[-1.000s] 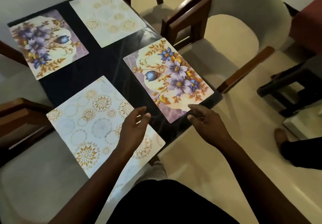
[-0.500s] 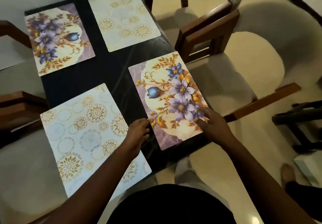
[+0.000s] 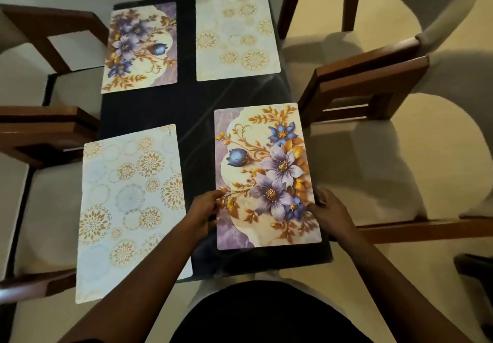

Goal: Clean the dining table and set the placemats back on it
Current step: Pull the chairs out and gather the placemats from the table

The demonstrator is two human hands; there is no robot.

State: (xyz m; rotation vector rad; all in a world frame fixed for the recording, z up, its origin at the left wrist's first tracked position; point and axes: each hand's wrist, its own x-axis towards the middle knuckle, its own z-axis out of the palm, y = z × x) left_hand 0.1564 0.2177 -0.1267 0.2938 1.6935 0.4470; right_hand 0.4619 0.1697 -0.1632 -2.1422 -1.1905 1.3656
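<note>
Placemats [image 3: 236, 38] all four on worktop [image 3: 192, 107], cleaning looks done: left hand [image 3: 204, 213] and right hand [image 3: 329, 213] pinch floral placemat [image 3: 266, 177] by its side edges, probably squaring it; medallion placemat [image 3: 130, 198] left of grip seems to overhang worktop edge, wants nudging.

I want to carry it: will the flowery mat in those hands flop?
Probably bends slightly: the flowery mat looks thin, lying flat. Likely light: left hand and right hand grip only its edges. May slide on glossy table.
</note>
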